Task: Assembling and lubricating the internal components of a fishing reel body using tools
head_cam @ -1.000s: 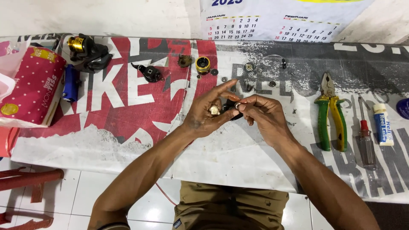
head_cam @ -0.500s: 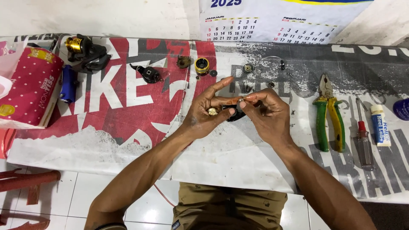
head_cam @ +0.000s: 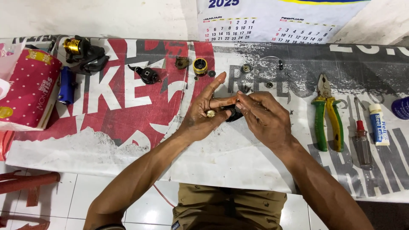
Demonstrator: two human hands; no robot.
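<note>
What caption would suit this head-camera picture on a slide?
Both hands, left hand and right hand, hold a small black part over a banner-covered table, pliers and screwdriver alongside.

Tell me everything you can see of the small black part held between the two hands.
The small black part looks like dark, matte plastic or metal, mostly hidden by fingers. The left hand pinches it from the left, a small brass-coloured knob showing at the thumb; the right hand grips it from the right. It is held above the printed banner.

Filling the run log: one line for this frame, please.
left hand: pinches brass part | right hand: on black part | both above table | pliers, screwdriver untouched at right
</note>
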